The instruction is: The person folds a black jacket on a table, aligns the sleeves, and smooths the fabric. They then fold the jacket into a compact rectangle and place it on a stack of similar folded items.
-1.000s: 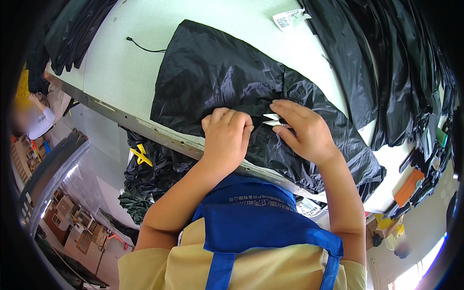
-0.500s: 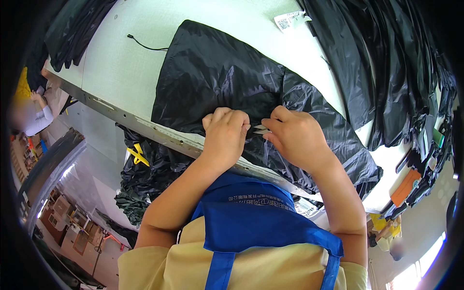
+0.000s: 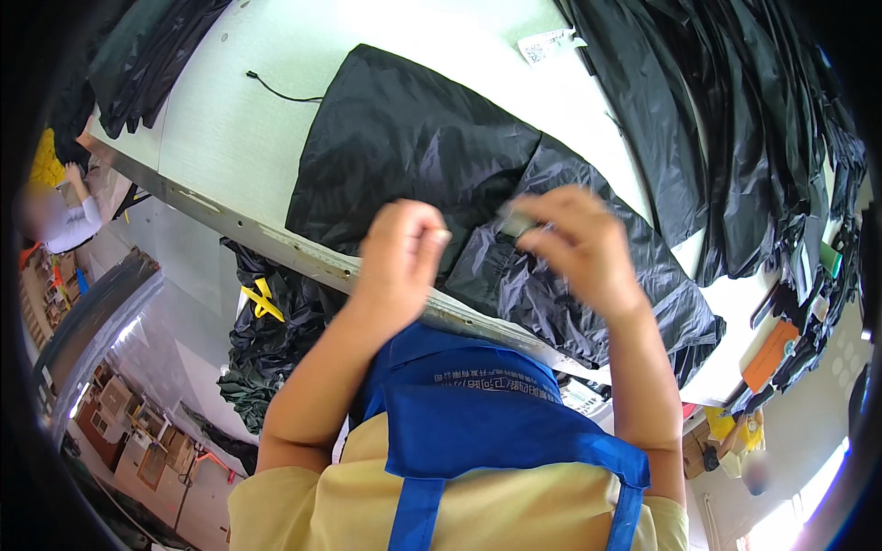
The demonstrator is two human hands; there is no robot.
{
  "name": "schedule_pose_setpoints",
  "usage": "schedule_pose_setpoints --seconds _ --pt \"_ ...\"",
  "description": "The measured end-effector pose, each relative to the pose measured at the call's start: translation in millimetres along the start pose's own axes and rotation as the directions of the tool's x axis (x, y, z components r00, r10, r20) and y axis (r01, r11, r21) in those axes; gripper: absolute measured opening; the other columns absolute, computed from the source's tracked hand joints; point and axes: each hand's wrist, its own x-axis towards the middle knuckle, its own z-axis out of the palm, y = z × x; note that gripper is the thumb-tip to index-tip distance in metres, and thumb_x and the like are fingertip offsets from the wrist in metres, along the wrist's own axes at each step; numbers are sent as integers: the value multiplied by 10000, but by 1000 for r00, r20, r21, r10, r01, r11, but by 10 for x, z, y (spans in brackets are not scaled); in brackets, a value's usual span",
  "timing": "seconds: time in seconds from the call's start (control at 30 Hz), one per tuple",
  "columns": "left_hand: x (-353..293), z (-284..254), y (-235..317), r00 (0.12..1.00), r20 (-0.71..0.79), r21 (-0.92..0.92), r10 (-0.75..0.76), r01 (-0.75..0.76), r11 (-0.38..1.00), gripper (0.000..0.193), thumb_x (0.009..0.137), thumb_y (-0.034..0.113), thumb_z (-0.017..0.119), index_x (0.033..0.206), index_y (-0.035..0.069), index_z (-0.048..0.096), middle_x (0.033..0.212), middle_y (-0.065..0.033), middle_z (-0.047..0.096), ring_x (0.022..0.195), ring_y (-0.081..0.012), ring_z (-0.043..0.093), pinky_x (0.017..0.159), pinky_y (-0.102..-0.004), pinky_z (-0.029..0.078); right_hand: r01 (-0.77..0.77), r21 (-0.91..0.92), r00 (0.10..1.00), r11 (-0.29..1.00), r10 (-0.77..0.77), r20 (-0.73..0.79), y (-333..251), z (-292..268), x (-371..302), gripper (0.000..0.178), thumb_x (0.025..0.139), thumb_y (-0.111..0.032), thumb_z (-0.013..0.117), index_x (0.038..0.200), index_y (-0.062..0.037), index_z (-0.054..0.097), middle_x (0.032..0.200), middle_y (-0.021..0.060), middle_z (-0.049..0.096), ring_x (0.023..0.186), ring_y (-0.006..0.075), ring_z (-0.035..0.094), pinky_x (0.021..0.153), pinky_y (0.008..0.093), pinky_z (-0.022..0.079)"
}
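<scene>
**Hands above a black jacket**

A black jacket point(image 3: 413, 147) lies flat on the white tabletop point(image 3: 230, 138). The left hand point(image 3: 404, 257) is curled shut, holding nothing. The blurry right hand point(image 3: 579, 243) pinches a small pale thing point(image 3: 516, 223). More black clothes point(image 3: 735, 119) pile up on the right.

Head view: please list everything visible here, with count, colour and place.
Shiny black fabric garment: one, black, spread on the table under both hands.
White worktable: one, white, upper left.
Hanging black garments: many, black, right side.
Thin black cord: one, black, on the table, upper left.
White paper tag: one, white, table top edge.
Heap of black fabric: one, black, below the table edge.
Blue apron: one, blue, bottom centre.
Left hand: raised, closed.
Right hand: raised, blurred, pinching something small.
</scene>
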Motion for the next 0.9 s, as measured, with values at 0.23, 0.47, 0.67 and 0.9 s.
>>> schedule_pose_setpoints --seconds 0.23,0.47,0.67,0.9 --pt "308 -972 -523 938 -342 393 -53 194 899 443 963 293 552 1277 -8 467 1241 -217 535 1111 -350 532 970 -402 401 -479 -726 795 494 -107 -597 593 -195 37 683 827 -266 718 1402 -43 426 1330 175 474 1216 350 462 983 483 382" --pt "609 -962 -483 895 68 228 -441 417 880 732 846 281 714 1387 -72 370 1227 -193 555 1134 -267 536 980 -368 421 -27 493 902 870 234 -363 -170 1108 -138 838 925 -208 551 1494 68 1 1572 272 -15 1474 363 -3 1181 409 41" --pt "845 -1244 -233 734 538 -243 -415 606 757 780 725 72 745 1401 -52 377 1284 -125 561 1151 -212 553 1021 -327 409 -86 560 822 824 376 -428 -43 1295 -53 729 1014 -350 381 1512 27 4 1588 222 43 1469 351 54 1175 416 64" --pt "391 -326 1295 753 656 -204 52 111 973 893 744 131 715 1446 -89 209 1207 -223 558 1040 -288 583 922 -377 458 244 903 865 354 341 -368 878 1895 -197 636 1035 -440 316 1513 -37 198 1526 131 272 1384 262 288 1135 343 229"
